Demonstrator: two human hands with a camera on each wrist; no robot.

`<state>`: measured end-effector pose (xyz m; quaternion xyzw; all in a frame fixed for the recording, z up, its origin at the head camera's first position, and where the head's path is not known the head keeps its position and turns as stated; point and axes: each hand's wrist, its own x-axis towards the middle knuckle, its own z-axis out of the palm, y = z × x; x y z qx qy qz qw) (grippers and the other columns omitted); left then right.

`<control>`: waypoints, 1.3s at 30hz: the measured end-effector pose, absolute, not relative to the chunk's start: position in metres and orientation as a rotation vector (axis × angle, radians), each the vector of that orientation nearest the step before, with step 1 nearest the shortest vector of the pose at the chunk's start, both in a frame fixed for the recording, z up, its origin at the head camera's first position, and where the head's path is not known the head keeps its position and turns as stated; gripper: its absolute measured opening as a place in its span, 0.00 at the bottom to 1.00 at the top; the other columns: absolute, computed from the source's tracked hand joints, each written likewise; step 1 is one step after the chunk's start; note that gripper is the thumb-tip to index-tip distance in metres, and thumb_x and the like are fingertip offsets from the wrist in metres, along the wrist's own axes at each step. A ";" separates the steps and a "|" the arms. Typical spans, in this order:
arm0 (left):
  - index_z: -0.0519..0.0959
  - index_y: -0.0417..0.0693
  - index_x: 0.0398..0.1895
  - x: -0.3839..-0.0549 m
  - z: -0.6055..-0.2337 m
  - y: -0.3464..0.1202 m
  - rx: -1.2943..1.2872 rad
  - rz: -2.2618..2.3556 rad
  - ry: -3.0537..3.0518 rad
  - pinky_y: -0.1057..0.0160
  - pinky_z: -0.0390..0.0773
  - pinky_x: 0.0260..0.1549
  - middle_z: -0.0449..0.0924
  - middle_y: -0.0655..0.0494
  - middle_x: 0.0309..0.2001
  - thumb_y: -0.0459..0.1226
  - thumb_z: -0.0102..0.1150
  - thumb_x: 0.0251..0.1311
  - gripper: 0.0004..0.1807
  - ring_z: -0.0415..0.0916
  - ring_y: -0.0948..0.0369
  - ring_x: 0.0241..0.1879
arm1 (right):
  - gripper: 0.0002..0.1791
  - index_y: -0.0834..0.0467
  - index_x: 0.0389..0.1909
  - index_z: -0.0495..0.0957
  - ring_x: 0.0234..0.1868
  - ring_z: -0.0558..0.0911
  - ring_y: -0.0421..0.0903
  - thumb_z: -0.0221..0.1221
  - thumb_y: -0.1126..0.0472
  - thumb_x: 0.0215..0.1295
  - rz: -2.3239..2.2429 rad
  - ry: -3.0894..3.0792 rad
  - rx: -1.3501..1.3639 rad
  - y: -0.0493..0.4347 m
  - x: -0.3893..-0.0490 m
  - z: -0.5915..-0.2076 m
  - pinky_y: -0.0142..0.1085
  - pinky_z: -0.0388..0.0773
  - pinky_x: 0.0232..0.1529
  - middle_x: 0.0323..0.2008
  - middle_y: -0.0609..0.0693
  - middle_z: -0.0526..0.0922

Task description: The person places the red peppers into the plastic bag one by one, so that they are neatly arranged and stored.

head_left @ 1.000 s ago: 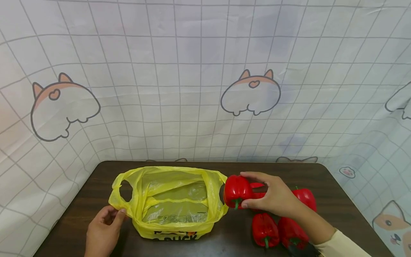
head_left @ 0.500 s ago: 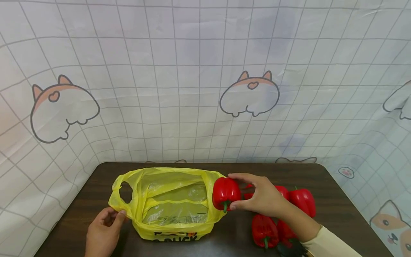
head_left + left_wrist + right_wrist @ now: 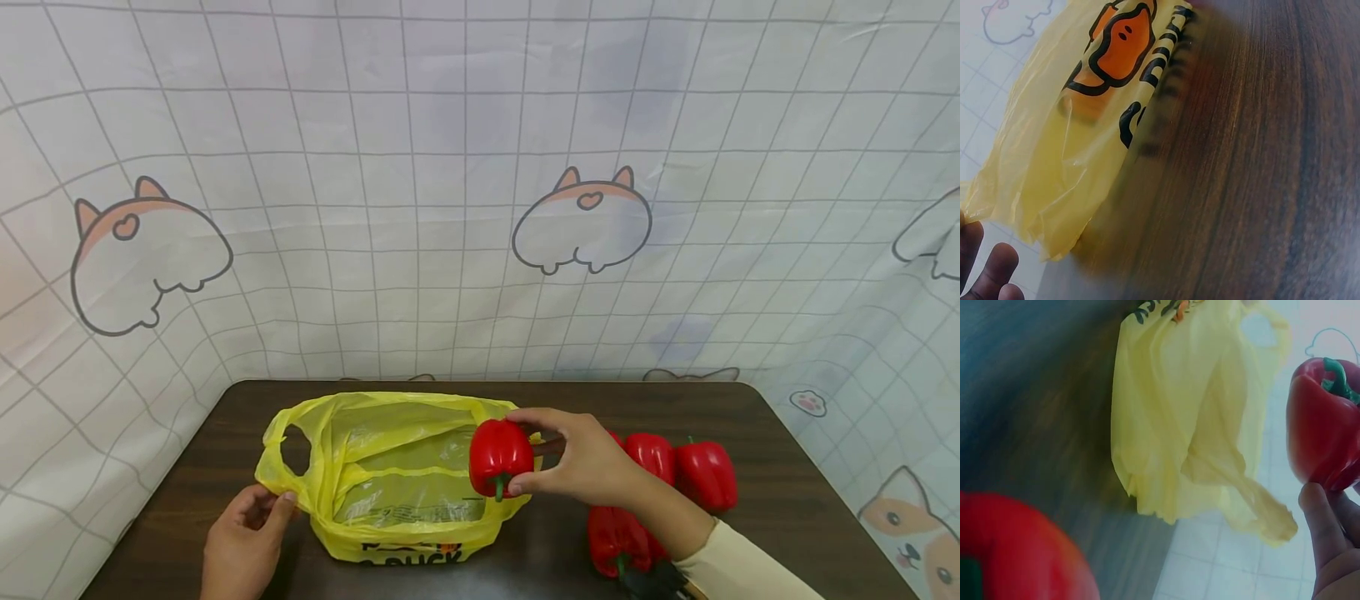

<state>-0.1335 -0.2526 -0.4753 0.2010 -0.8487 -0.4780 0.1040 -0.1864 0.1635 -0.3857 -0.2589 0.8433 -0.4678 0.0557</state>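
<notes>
One held pepper [image 3: 501,457] hangs by the open bag's [image 3: 408,535] right edge.

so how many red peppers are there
6 visible: one pepper in the right hand, three peppers beyond the forearm, two peppers on its near side; others may be hidden behind it.

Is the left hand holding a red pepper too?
No, the left hand pinches the edge of the yellow bag, while the right hand holds a red pepper.
</notes>
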 end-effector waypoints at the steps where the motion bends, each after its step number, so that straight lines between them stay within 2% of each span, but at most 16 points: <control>1: 0.80 0.41 0.50 -0.133 -0.475 -0.252 0.591 -1.413 -2.501 0.66 0.75 0.30 0.87 0.53 0.37 0.55 0.61 0.70 0.25 0.79 0.68 0.33 | 0.40 0.50 0.67 0.76 0.52 0.85 0.49 0.79 0.50 0.53 -1.419 2.553 -0.786 0.161 -0.187 -0.386 0.43 0.83 0.47 0.58 0.47 0.82; 9: 0.80 0.40 0.51 -0.134 -0.476 -0.253 0.589 -1.436 -2.512 0.66 0.76 0.31 0.87 0.52 0.38 0.56 0.60 0.70 0.27 0.80 0.68 0.33 | 0.41 0.51 0.67 0.76 0.53 0.82 0.46 0.80 0.48 0.51 -1.405 2.534 -0.814 0.146 -0.191 -0.393 0.41 0.82 0.50 0.55 0.40 0.83; 17: 0.80 0.39 0.50 -0.134 -0.475 -0.251 0.593 -1.425 -2.506 0.66 0.76 0.30 0.87 0.53 0.36 0.55 0.61 0.70 0.26 0.81 0.65 0.34 | 0.41 0.52 0.67 0.76 0.50 0.84 0.44 0.80 0.50 0.52 -1.436 2.467 -0.838 0.134 -0.196 -0.402 0.44 0.83 0.49 0.54 0.43 0.83; 23: 0.80 0.39 0.50 -0.134 -0.475 -0.251 0.581 -1.430 -2.504 0.66 0.76 0.30 0.87 0.53 0.36 0.53 0.61 0.71 0.24 0.83 0.61 0.36 | 0.40 0.51 0.67 0.76 0.46 0.87 0.41 0.79 0.49 0.53 -1.373 2.497 -0.837 0.128 -0.200 -0.412 0.38 0.84 0.43 0.55 0.45 0.83; 26: 0.80 0.40 0.49 -0.134 -0.475 -0.251 0.587 -1.420 -2.500 0.66 0.76 0.31 0.87 0.53 0.35 0.54 0.61 0.71 0.24 0.81 0.64 0.34 | 0.41 0.52 0.68 0.76 0.49 0.86 0.43 0.79 0.48 0.52 -1.351 2.509 -0.841 0.124 -0.201 -0.415 0.36 0.83 0.43 0.57 0.44 0.82; 31: 0.80 0.40 0.48 -0.134 -0.476 -0.251 0.594 -1.416 -2.494 0.67 0.75 0.31 0.87 0.54 0.34 0.53 0.61 0.71 0.24 0.80 0.67 0.33 | 0.43 0.54 0.69 0.75 0.55 0.82 0.48 0.79 0.46 0.52 -1.319 2.522 -0.864 0.119 -0.201 -0.420 0.39 0.83 0.47 0.59 0.43 0.81; 39: 0.80 0.41 0.48 -0.134 -0.476 -0.250 0.593 -1.405 -2.505 0.66 0.75 0.31 0.87 0.54 0.35 0.54 0.61 0.71 0.24 0.79 0.67 0.33 | 0.44 0.54 0.68 0.76 0.54 0.82 0.45 0.80 0.44 0.50 -1.276 2.567 -0.850 0.120 -0.199 -0.428 0.38 0.83 0.46 0.55 0.43 0.83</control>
